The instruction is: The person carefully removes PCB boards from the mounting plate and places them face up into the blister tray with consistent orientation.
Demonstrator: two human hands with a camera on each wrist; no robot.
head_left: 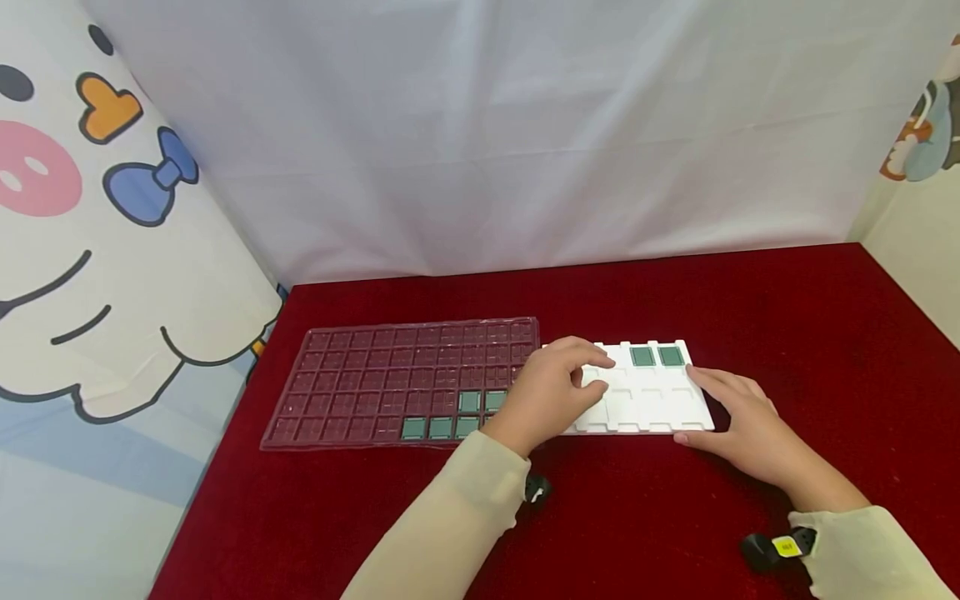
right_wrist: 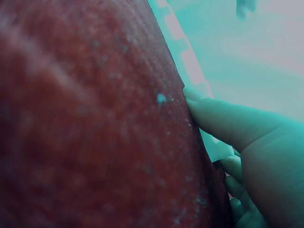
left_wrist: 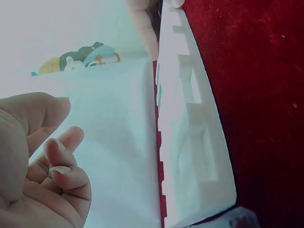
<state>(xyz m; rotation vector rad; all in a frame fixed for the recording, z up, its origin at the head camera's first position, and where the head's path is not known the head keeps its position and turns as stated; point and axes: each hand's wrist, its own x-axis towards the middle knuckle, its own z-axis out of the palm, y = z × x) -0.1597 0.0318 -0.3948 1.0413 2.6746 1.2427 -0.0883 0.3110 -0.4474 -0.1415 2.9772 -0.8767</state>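
The white plastic tray [head_left: 652, 404] lies on the red cloth, with two green square chips [head_left: 671, 357] in its far-row pockets at the right. My left hand [head_left: 551, 392] is above the tray's left part, thumb and index finger apart, nothing between them; the left wrist view shows its other fingers loosely bent. At the tray's right end, my right hand [head_left: 750, 425] holds it, thumb at the front edge and fingers along the right side. In the right wrist view the thumb [right_wrist: 223, 118] touches the tray's edge. The left hand hides part of the tray.
A clear blister tray [head_left: 390, 367] with rows of square pockets lies to the left, its right end against or near the white tray. Several green chips [head_left: 441, 428] sit in its near right pockets. A white curtain [head_left: 487, 150] hangs behind the red-covered table [head_left: 795, 333].
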